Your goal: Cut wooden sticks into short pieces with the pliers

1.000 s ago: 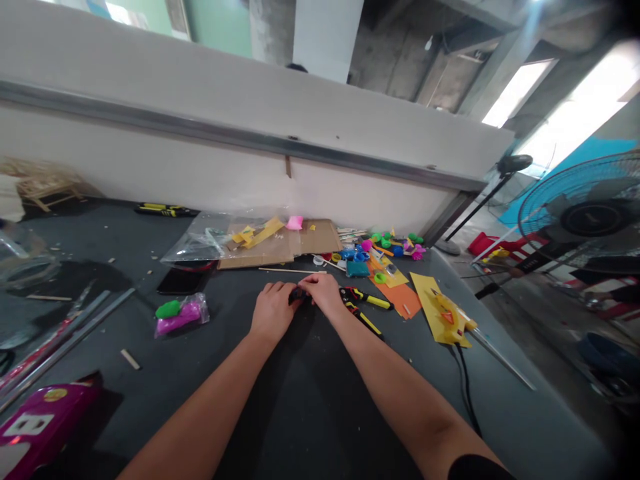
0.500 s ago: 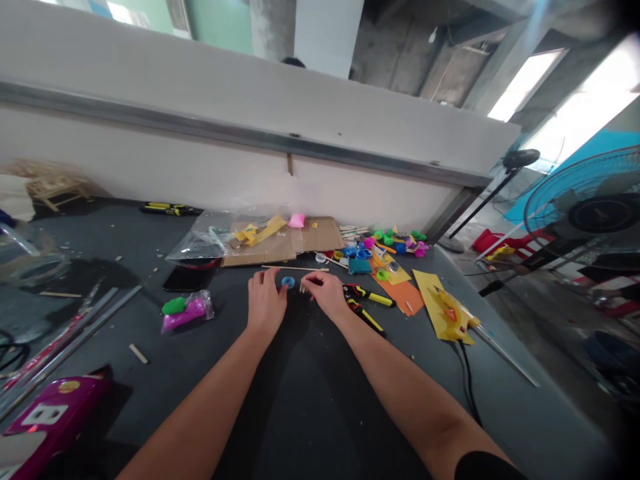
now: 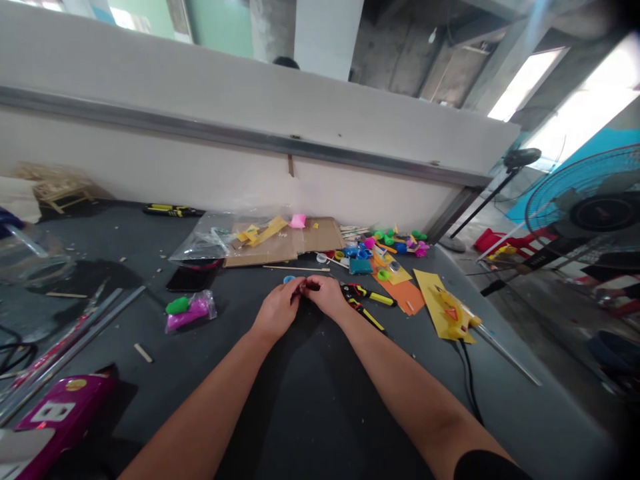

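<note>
Both hands meet mid-counter [image 3: 310, 400], on a dark, matte surface flecked with scraps. Left hand [image 3: 277, 311] and right hand [image 3: 327, 295]: fingers drawn narrow, tips pinched from either side on a small dark piece [image 3: 307, 287]. It is too small to tell its make. It sits just above the counter, between the two hands.

Blue ring [image 3: 289, 279], round plastic, lies just beyond the left fingertips. Past it is a thin wooden stick [image 3: 295, 269], lying crosswise.

Cutters [image 3: 367, 298] with yellow-black handles lie just beside the right wrist, close to the working spot. Nothing stands over the hands.

Further back:
- flat brown cardboard [image 3: 280, 250] with yellow strips
- crinkled clear bag [image 3: 203, 240]
- black phone [image 3: 187, 278], glossy

To the left are a packet of green and pink clay [image 3: 187, 310] and long metal rods [image 3: 75, 330]. To the right are orange paper [image 3: 403, 295], a yellow glue gun [image 3: 450, 312] with a black cord, and a heap of bright plastic bits [image 3: 387, 241].
</note>
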The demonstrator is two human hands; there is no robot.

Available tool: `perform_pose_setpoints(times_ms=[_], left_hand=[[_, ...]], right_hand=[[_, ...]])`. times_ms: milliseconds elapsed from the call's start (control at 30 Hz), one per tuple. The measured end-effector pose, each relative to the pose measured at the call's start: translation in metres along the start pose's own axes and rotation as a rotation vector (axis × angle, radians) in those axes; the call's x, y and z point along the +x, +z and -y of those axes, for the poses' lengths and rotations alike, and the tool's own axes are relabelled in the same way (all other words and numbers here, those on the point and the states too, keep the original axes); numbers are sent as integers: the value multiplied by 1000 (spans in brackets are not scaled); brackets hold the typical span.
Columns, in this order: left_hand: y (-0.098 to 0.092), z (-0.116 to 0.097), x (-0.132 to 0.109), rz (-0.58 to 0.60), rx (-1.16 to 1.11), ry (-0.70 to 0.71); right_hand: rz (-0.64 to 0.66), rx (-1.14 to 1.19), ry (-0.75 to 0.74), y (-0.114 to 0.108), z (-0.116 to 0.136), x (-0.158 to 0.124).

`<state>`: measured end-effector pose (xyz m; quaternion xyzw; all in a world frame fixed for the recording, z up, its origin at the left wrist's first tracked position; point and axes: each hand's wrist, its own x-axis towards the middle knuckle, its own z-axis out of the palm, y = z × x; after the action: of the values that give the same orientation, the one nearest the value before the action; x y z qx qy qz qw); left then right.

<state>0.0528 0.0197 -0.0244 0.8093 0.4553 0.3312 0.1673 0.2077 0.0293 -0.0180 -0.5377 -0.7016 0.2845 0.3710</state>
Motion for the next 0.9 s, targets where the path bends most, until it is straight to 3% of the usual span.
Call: perform_pose_setpoints(times_ms=[233,500,733,900], left_hand=[[4,3,-3,21,85,159],[2,-2,-4,16,101,158],[0,2,-4,-98,-144,-166],[-2,2,-2,-42,-412,-236]], right_hand=[[1,-5,18,-6,-3,0],[-31,1,37,-2,-4,1],[-95,164,91,1,2,3],[-67,307,156,1,3,3]])
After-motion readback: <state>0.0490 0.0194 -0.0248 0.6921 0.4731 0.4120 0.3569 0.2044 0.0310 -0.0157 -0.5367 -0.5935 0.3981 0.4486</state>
